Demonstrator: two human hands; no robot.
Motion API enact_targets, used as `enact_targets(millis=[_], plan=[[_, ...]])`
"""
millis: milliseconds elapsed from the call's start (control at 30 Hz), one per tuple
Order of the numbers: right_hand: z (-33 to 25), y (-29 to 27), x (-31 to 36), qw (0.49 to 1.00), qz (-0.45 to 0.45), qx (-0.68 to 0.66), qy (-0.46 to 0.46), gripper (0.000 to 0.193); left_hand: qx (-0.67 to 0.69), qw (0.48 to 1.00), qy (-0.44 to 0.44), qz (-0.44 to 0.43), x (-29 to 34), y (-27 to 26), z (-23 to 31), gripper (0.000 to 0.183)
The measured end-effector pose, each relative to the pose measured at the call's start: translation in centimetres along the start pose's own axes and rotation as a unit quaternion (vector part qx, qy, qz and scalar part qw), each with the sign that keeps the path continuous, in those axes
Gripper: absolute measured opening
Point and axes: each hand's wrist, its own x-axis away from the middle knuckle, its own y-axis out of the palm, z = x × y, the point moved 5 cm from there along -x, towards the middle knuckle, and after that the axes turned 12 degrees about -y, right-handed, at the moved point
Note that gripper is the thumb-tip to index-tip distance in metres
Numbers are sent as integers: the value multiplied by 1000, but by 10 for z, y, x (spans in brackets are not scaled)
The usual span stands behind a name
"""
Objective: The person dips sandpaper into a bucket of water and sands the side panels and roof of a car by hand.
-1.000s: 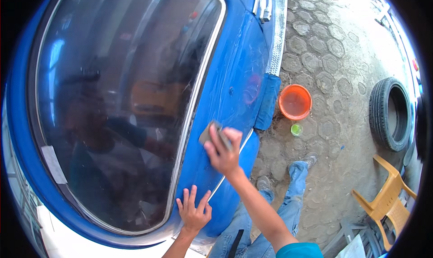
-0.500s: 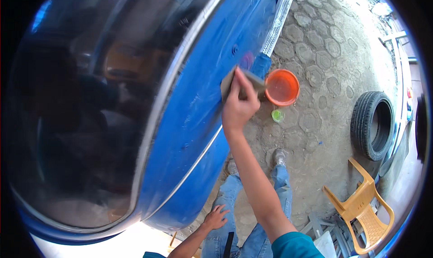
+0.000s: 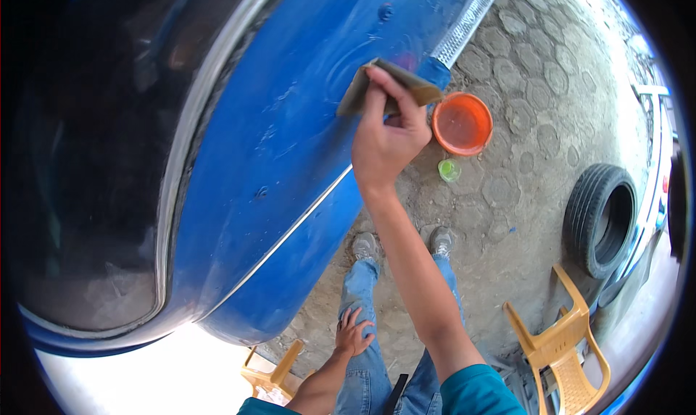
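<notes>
My right hand (image 3: pixel 389 148) pinches a folded sheet of brownish-grey sandpaper (image 3: pixel 358 90) between thumb and fingers. The sheet lies against the blue body panel (image 3: pixel 243 158) of a vehicle, close to the panel's right side. Smeared, wet-looking streaks shine on the paint around it. Part of the sandpaper is hidden behind my fingers. Lower down, my left hand (image 3: pixel 353 333) rests on my jeans at the knee, its fingers spread and holding nothing.
An orange tub (image 3: pixel 489 131) and a small green cup (image 3: pixel 449 171) stand on the paved ground right of the panel. Farther right are a loose tyre (image 3: pixel 586 216) and a yellow plastic chair (image 3: pixel 557 340). Another yellow chair (image 3: pixel 284 364) is at the bottom. A dark window (image 3: pixel 87 161) fills the left.
My right hand and the sandpaper sit slightly higher in the picture, with the sheet tilted differently. The whole view has shifted, bringing more of the lower chair into sight. My left hand stays on my leg.
</notes>
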Motion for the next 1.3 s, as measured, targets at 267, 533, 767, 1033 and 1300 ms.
enact_targets(millis=[267, 533, 767, 1033, 1300], plan=[[-57, 16, 22, 974, -95, -69, -196, 29, 14, 999, -48, 19, 9, 31, -19, 32], [-75, 44, -44, 990, -33, -67, -121, 26, 8, 996, -86, -18, -2, 63, 19, 33], [-75, 26, 14, 931, -271, 11, -246, 24, 25, 986, -158, -53, -7, 66, 39, 34], [-77, 37, -32, 935, -226, 120, -245, 20, 58, 981, -171, -74, -21, 77, 74, 40], [-95, 29, 75, 811, -431, -60, -391, 22, 124, 969, -202, -74, -21, 96, 92, 39]])
